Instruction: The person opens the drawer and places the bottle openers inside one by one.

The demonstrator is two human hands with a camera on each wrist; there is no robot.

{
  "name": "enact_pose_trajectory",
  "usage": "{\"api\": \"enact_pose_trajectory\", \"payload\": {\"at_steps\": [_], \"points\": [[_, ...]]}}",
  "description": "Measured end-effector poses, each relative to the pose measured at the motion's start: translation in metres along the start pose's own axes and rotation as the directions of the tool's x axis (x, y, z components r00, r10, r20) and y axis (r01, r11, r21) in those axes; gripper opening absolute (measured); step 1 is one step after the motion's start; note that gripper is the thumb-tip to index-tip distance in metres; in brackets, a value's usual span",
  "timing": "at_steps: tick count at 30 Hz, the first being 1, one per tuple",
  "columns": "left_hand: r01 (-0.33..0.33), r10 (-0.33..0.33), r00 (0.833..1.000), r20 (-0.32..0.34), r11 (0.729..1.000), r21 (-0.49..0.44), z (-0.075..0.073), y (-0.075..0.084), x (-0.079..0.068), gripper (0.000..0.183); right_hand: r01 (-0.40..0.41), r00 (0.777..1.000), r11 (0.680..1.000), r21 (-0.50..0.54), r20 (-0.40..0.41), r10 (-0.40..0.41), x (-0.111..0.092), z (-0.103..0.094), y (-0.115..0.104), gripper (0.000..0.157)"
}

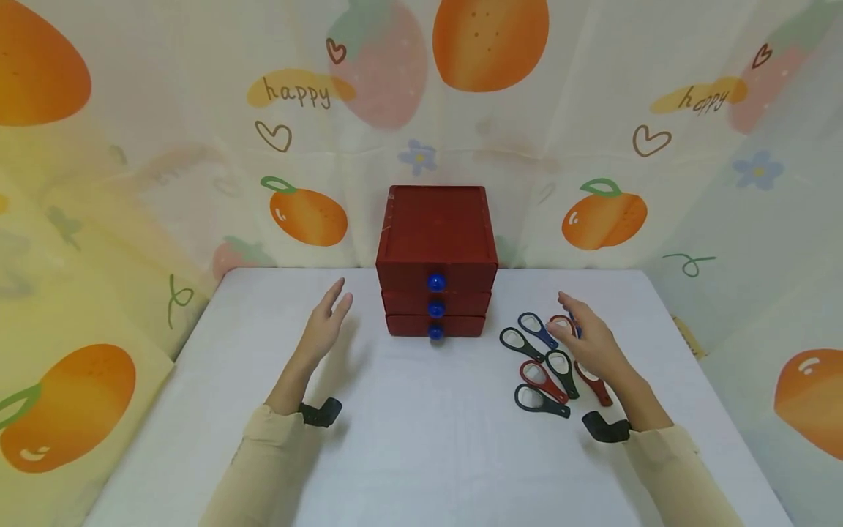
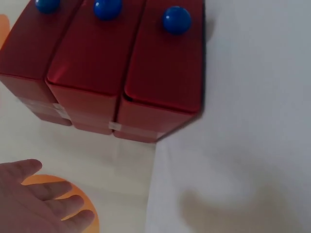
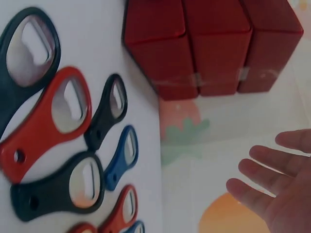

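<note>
A dark red chest of three drawers [image 1: 437, 278] stands at the back middle of the table, each drawer front pushed in and fitted with a blue knob [image 2: 176, 20]. To its left, my left hand [image 1: 321, 322] hovers with straight, spread fingers and holds nothing. On the right, my right hand [image 1: 590, 344] is raised over a group of bottle openers, fingers extended and nothing in them. Several bottle openers lie there, among them a red bottle opener [image 3: 36, 138], a dark green bottle opener [image 3: 46, 191] and a blue bottle opener [image 3: 114, 170]. Some are partly hidden by the right hand.
A white cloth [image 1: 421, 454] covers the table. Behind it hangs a fruit-printed curtain [image 1: 520, 146], close to the back of the chest. Black straps sit on both wrists.
</note>
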State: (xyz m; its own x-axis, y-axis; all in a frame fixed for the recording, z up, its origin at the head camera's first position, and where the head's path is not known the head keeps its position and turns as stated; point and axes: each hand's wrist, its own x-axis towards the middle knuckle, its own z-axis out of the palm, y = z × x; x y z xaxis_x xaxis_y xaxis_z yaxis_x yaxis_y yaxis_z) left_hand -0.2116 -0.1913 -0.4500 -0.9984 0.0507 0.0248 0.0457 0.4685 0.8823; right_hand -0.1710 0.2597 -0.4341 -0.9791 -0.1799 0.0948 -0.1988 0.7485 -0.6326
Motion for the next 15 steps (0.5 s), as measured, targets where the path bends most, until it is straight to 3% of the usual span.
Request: {"api": "enact_pose_trajectory", "payload": {"at_steps": [4, 8, 15], "points": [[-0.025, 0.024, 1.000, -0.013, 0.998, -0.064, 0.001, 0.008, 0.004, 0.061, 0.065, 0.996, 0.996, 0.058, -0.065, -0.061, 0.002, 0.005, -0.004, 0.059], [-0.043, 0.039, 0.998, -0.042, 0.994, -0.100, 0.002, 0.018, 0.007, 0.059, 0.074, 0.991, 0.992, 0.105, -0.122, -0.061, 0.007, 0.007, -0.012, 0.047], [-0.042, 0.032, 0.996, -0.085, 0.991, -0.129, 0.003, 0.035, 0.013, 0.059, 0.012, 0.999, 0.968, 0.250, -0.048, 0.000, 0.018, 0.008, -0.026, 0.045]]}}
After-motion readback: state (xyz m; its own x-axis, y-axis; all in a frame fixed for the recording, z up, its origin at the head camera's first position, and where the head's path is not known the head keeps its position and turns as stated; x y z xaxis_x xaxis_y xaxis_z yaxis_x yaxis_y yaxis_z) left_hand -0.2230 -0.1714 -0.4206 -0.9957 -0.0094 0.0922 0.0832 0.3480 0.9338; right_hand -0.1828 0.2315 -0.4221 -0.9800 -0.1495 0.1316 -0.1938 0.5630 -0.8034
